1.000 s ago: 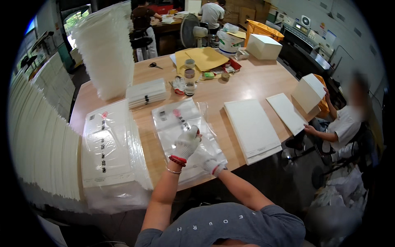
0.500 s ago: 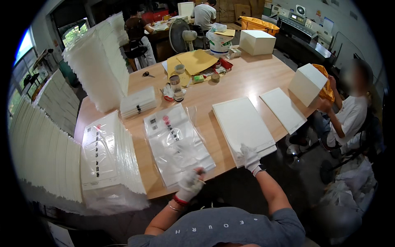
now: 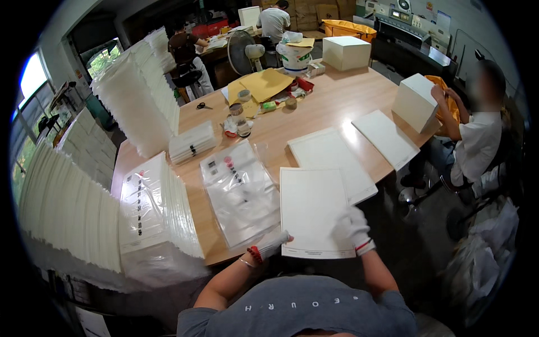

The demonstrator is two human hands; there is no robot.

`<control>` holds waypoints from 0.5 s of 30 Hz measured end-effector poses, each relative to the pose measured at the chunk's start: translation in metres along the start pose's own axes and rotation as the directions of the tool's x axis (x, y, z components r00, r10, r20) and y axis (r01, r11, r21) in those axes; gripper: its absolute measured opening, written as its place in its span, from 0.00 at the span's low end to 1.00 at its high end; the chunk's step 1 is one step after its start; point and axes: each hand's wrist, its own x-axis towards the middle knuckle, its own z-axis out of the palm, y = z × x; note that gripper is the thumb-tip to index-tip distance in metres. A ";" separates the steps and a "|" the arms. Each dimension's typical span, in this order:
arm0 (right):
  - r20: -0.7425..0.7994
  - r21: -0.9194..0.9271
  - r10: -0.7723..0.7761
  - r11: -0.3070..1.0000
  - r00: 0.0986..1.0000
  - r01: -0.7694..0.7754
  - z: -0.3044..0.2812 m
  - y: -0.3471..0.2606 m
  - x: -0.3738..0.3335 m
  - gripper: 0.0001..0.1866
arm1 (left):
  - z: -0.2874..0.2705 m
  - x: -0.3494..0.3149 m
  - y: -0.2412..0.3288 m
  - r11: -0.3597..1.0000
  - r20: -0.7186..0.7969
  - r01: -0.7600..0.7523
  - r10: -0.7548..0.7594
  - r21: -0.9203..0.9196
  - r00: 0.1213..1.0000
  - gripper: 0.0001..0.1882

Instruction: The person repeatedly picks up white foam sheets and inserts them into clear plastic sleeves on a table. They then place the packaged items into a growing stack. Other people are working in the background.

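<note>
Sheet [image 3: 313, 210], left edge in grip of left hand [image 3: 273, 244]; right hand [image 3: 353, 227] at right edge, hold unclear; bare tabletop [image 3: 321, 108] beyond

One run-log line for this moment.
left hand: at white sheet, left edge | right hand: at its right edge | clear plastic: on table

White paper rectangle [image 3: 312, 210] — finely printed along its near end — overhangs the table [image 3: 331, 106]

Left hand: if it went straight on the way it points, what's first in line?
The white sheet: the left hand points rightward and slightly up at its near left edge and appears in contact there. Depth is hard to judge.
</note>
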 end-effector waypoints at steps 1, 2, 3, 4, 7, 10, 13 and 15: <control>-0.108 0.422 0.390 0.851 0.914 -0.313 -0.002 -0.003 -0.004 0.23 | -0.008 -0.008 -0.003 0.977 0.028 -0.085 0.082 0.195 0.996 0.22; 0.044 0.620 0.539 0.646 0.841 -0.446 0.012 -0.002 -0.012 0.26 | -0.008 -0.016 -0.007 0.939 0.026 -0.076 0.071 0.335 0.997 0.25; 0.223 0.744 0.627 0.385 0.746 -0.546 0.027 -0.001 -0.021 0.29 | -0.002 -0.018 -0.009 0.882 0.027 -0.072 0.068 0.466 0.997 0.29; 0.133 0.803 0.587 0.409 0.799 -0.434 0.052 -0.011 -0.017 0.31 | 0.003 -0.016 -0.007 0.804 0.019 -0.071 0.074 0.590 0.997 0.32; -0.249 0.283 0.311 0.929 0.917 -0.238 0.137 -0.018 -0.008 0.27 | 0.050 -0.025 -0.049 0.095 -0.039 -0.020 0.586 0.995 0.810 0.38; -0.316 0.253 0.369 0.921 0.874 -0.297 0.147 -0.062 0.003 0.15 | 0.029 -0.053 -0.014 0.082 0.075 -0.138 0.526 0.987 0.847 0.39; -0.392 0.000 0.097 0.994 0.915 -0.105 0.138 -0.081 0.000 0.08 | -0.023 -0.064 0.034 0.200 -0.041 -0.231 0.833 0.952 0.551 0.30; -0.270 -0.158 -0.054 0.987 0.961 0.011 0.128 -0.099 -0.004 0.09 | -0.062 -0.083 0.078 0.121 -0.170 0.148 0.907 0.982 0.385 0.34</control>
